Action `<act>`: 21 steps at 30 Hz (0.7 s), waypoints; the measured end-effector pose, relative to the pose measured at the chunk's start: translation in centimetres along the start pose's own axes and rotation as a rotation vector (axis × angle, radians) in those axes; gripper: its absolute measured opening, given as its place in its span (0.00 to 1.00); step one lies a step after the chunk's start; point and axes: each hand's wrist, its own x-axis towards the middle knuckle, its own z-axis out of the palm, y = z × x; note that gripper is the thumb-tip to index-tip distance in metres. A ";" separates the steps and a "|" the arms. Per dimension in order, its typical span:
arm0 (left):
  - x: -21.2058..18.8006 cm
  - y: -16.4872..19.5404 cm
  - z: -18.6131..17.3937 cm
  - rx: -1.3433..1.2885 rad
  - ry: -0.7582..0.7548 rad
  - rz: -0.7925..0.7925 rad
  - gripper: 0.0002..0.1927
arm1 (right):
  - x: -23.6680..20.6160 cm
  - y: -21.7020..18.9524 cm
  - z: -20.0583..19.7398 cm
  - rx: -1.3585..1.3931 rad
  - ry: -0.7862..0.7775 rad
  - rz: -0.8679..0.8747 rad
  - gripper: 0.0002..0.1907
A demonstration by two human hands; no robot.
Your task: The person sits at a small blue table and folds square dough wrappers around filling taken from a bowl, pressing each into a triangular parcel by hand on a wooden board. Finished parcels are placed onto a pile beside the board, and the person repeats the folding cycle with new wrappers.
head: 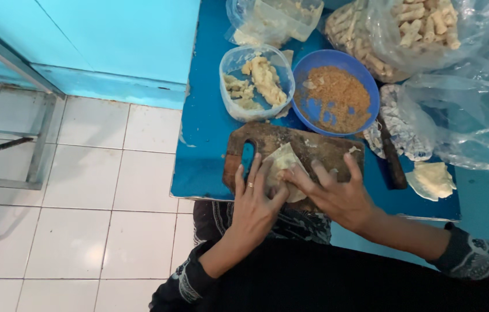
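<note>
— Both hands on it?

— Yes. The left hand (254, 203), ring on one finger, and the right hand (337, 193) press flat, fingers spread, on a thin pale folded dough wrapper (283, 163) — neither is closed around it. It lies on the dark worn wooden cutting board (319, 147).

— And around the board?

— Just behind it, a clear round plastic tub of pale filling (256, 82) and a blue round bowl of brown crumbs (336, 92), touching. Right of the board lies another pale wrapper (431, 179); further behind, clear bags of pale rolled sticks (406, 29) — all on a blue table (204, 127).
</note>
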 end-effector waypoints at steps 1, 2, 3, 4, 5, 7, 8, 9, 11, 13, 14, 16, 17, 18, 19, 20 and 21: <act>0.0 0.0 0.0 -0.004 0.004 0.004 0.10 | 0.1 -0.1 0.1 -0.031 0.003 0.007 0.31; 0.1 0.0 0.1 0.003 -0.004 0.002 0.09 | 0.1 0.0 0.1 -0.070 -0.033 0.000 0.32; 0.1 0.0 0.1 0.009 -0.011 -0.003 0.09 | 0.2 0.0 0.0 -0.108 -0.070 -0.010 0.32; 0.0 0.1 0.0 0.013 -0.019 -0.006 0.09 | 0.4 0.2 0.0 -0.146 -0.108 -0.017 0.33; 0.0 0.1 0.0 -0.001 -0.012 -0.004 0.08 | 0.7 0.3 0.0 -0.217 -0.117 -0.016 0.35; -0.2 0.3 -0.2 -0.026 0.009 -0.003 0.08 | 1.5 1.1 0.4 -0.364 -0.131 -0.014 0.40; -0.2 0.4 -0.3 -0.008 0.004 -0.004 0.09 | 1.9 1.6 0.4 -0.256 -0.094 0.023 0.39; -0.3 0.5 -0.3 0.011 -0.001 -0.006 0.09 | 2.4 2.3 0.5 -0.148 -0.057 0.061 0.38; -0.4 0.6 -0.4 0.028 0.002 0.000 0.10 | 3.3 3.5 0.3 0.042 0.017 0.146 0.36; -0.4 0.7 -0.4 0.030 0.019 0.008 0.11 | 4.6 4.9 -0.1 0.212 0.095 0.234 0.37; -0.5 0.8 -0.4 0.035 0.021 0.009 0.11 | 5.6 5.7 -0.1 0.227 0.131 0.257 0.36; -0.6 0.9 -0.4 0.045 0.018 0.012 0.11 | 7.7 6.8 0.1 0.260 0.200 0.307 0.33; -0.6 1.0 -0.3 0.045 0.022 0.008 0.10 | 8.8 7.1 0.4 0.342 0.192 0.309 0.31; -0.6 1.1 -0.3 0.046 0.027 0.006 0.10 | 10.0 7.2 0.9 0.423 0.185 0.311 0.29; -0.5 1.2 -0.2 0.049 0.035 0.006 0.09 | 10.8 7.1 1.2 0.501 0.182 0.311 0.27; -0.4 1.2 -0.2 0.029 0.029 0.008 0.09 | 11.2 6.9 1.4 0.483 0.180 0.301 0.20; -0.3 1.3 -0.2 0.009 0.023 0.008 0.10 | 11.5 6.7 1.6 0.465 0.176 0.290 0.13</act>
